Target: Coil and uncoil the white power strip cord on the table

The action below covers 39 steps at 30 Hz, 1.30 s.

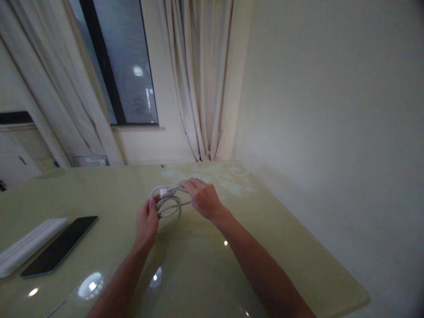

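Above the glossy pale green table (198,256), a white cable (179,206) hangs in loose loops between my hands. A small white block, perhaps a plug or adapter (165,192), sits among the upper loops. On the left side of the coil, my left hand (147,221) is closed, thumb up, around the gathered loops. My right hand (202,197) pinches the cable at the upper right, with its fingers bent over it. One strand curves below the coil near the left hand. The fingertips of both hands are partly hidden.
To the left lie a dark flat tablet-like panel (61,245) and a long white object (31,243) side by side. A thin pale strand (55,309) lies at the bottom left. A wall (331,132) borders the table's right side; curtains (208,79) hang behind.
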### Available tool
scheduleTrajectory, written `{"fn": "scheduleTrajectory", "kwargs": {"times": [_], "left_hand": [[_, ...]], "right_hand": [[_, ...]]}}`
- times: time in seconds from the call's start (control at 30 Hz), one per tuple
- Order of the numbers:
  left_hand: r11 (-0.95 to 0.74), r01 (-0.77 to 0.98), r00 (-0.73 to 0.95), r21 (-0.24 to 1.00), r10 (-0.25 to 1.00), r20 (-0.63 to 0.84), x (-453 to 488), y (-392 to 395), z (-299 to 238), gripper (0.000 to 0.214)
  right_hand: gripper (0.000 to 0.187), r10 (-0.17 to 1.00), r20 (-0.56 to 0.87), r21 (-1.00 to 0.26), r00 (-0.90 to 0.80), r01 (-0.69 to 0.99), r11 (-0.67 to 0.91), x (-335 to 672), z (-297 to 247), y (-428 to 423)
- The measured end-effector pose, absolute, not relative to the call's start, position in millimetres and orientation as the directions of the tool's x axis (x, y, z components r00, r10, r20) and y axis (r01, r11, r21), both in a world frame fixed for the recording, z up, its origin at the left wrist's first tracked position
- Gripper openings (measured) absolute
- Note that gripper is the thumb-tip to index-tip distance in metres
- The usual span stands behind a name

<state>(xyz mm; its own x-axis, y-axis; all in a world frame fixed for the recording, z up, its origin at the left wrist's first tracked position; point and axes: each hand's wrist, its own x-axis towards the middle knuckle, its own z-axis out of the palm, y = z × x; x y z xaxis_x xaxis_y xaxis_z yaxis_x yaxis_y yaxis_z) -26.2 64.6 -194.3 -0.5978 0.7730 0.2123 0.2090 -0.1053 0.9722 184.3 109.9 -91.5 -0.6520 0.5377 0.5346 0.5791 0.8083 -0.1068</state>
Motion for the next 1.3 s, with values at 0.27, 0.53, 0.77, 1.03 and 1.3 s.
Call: {"fn": "scheduleTrajectory", "kwargs": {"times": [0.27, 0.53, 0.77, 1.03, 1.3], "left_hand": [[-0.05, -0.081, -0.572, 0.995, 0.82, -0.006, -15.0, 62.9, -193.0, 0.06], [-0.06, -0.151, -0.491, 0.987, 0.871, -0.022, 5.5, 65.1, -205.0, 0.076], [-0.083, -0.122, -0.329, 0.989, 0.944, 0.039, 23.8, 53.4, -203.1, 0.083], [-0.168, 0.186, -0.264, 0.968, 0.94, 0.215, 27.7, 49.2, -201.2, 0.071], [-0.474, 0.41, 0.294, 0.779, 0.877, 0.379, 70.9, 2.0, -186.7, 0.046]], "right_hand": [[0.026, 0.603, 0.765, -0.59, -0.226, 0.131, 0.797, 180.9, -96.9, 116.9], [0.023, 0.794, 0.534, -0.696, 0.291, -0.382, 0.608, 188.2, -71.8, 117.7], [0.028, 0.863, 0.282, -0.638, 0.419, -0.59, 0.495, 213.9, -63.0, 139.2], [0.026, 0.867, 0.248, -0.629, 0.433, -0.609, 0.484, 223.5, -62.9, 147.6], [0.025, 0.877, 0.165, -0.641, 0.452, -0.627, 0.444, 223.5, -74.0, 167.7]]}}
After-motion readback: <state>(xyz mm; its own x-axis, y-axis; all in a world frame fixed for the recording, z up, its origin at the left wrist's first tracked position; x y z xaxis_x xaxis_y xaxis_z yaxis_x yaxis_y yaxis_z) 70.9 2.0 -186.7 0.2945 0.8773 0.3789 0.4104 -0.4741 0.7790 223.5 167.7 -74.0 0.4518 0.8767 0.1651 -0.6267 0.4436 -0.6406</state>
